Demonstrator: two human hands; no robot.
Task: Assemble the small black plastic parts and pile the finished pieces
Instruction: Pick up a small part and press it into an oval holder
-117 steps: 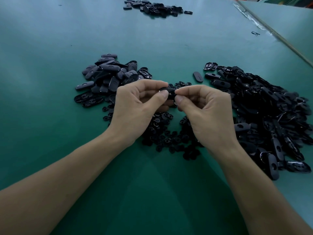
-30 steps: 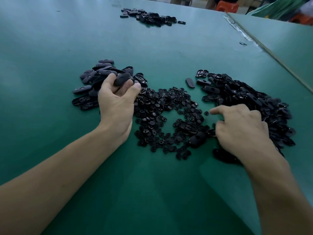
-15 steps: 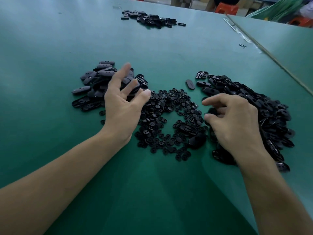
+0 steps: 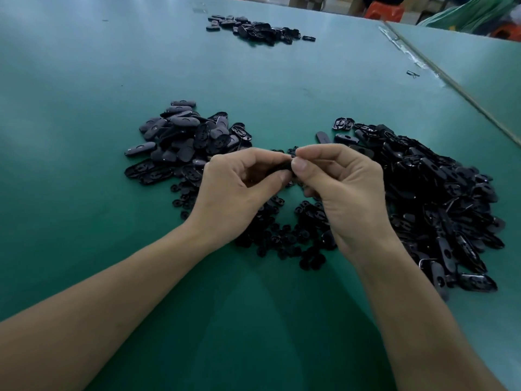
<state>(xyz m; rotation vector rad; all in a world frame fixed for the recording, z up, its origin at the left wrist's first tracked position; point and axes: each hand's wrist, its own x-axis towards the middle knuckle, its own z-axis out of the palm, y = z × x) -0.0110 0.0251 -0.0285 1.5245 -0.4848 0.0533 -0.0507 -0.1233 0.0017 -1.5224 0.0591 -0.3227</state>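
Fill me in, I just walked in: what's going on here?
A person is assembling black parts. The left hand and right hand pinch one piece between them above a heap of small bits. A left pile and a right pile of oval shells flank it on the table; a far pile lies beyond.

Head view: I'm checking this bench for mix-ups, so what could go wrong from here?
1. The black part pinched between the left hand and right hand is over the loose small parts; if it slips, it could get lost among them.
2. That scatter runs right up to the left pile, so pieces may get mixed there.
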